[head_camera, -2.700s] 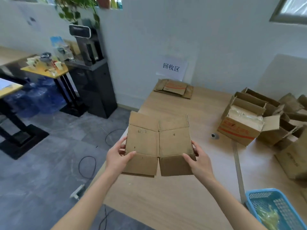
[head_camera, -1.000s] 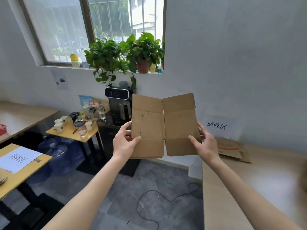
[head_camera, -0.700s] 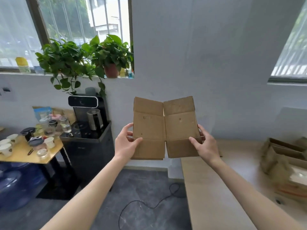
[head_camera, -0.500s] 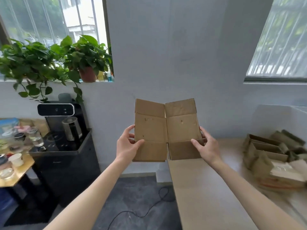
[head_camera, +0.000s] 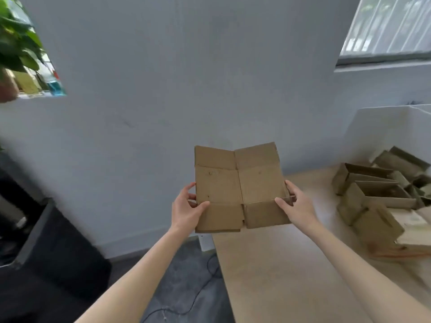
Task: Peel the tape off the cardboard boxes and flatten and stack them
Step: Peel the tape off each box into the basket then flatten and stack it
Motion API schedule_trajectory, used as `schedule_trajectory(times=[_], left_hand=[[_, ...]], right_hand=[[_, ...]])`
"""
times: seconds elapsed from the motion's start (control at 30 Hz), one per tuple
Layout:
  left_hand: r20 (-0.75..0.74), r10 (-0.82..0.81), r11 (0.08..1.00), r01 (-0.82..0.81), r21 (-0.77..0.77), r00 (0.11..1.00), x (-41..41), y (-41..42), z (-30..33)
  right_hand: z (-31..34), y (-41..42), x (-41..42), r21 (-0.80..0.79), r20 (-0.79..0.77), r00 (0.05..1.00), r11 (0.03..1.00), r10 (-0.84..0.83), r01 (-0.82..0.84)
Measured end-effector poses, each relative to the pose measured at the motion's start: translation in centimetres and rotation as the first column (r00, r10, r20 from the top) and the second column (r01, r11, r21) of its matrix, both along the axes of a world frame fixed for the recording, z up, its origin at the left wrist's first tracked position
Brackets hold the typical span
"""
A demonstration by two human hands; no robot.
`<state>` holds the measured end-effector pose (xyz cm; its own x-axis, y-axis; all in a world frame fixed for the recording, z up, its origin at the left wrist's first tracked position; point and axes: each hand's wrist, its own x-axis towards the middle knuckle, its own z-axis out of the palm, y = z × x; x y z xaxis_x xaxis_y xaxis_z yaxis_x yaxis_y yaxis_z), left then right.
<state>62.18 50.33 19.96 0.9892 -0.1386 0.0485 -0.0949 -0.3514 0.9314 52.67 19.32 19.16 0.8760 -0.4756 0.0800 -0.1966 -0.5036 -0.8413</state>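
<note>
Flattened cardboard box [head_camera: 238, 185] held up in the air in front of the white wall [head_camera: 186, 78], above the near-left edge of the tabletop [head_camera: 279, 264], not touching it; panels face the camera, flaps open top and bottom, slight fold along the centre crease.

Left hand [head_camera: 186, 209] grips the box's left edge: thumb on the front face, fingers curled behind; right hand [head_camera: 296, 206] grips the right edge the same way, thumb across the front near the lower-right flap crease, fingers wrapped behind; both grips narrow, pinching the cardboard's thickness.

Pile of unflattened cardboard boxes [head_camera: 377, 194] sits along the tabletop's right edge toward the far corner, open tops, some leaning on each other; blurred, can't tell whether tape is on them; white board [head_camera: 391, 129] stands behind the pile against the wall.

Off the table: black cabinet [head_camera: 58, 248] at the left; cable [head_camera: 198, 292] on the grey floor beside the tabletop's left edge; green plant [head_camera: 16, 38] at the top-left window; second window [head_camera: 387, 26] top right.
</note>
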Motion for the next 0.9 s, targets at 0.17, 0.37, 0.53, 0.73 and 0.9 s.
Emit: schedule_trajectory(times=[0.17, 0.37, 0.53, 0.73, 0.9], left_hand=[[-0.123, -0.005, 0.997, 0.014, 0.074, 0.992, 8.7, -5.1, -7.7], [-0.251, 0.004, 0.994, 0.024, 0.11, 0.968, 14.0, -9.1, -17.2], [-0.329, 0.014, 0.993, 0.025, 0.112, 0.944, 16.1, -11.0, -23.1], [-0.389, 0.058, 0.989, 0.001, 0.148, 0.919, 17.7, -12.4, -27.2], [-0.415, 0.084, 0.972, 0.016, 0.233, 0.906, 18.0, -12.9, -28.7]], right_hand=[[-7.1, -5.0, 8.4, -0.03, -0.17, 0.985, 1.0, -0.013, 0.008], [-15.6, -8.6, 14.4, -0.015, -0.337, 0.941, 1.0, -0.017, 0.012], [-20.8, -11.0, 17.3, 0.029, -0.426, 0.905, 0.999, -0.002, 0.016], [-24.9, -12.8, 20.6, -0.003, -0.502, 0.865, 1.0, 0.01, -0.013], [-27.1, -13.8, 21.8, -0.045, -0.551, 0.835, 0.998, 0.013, -0.044]])
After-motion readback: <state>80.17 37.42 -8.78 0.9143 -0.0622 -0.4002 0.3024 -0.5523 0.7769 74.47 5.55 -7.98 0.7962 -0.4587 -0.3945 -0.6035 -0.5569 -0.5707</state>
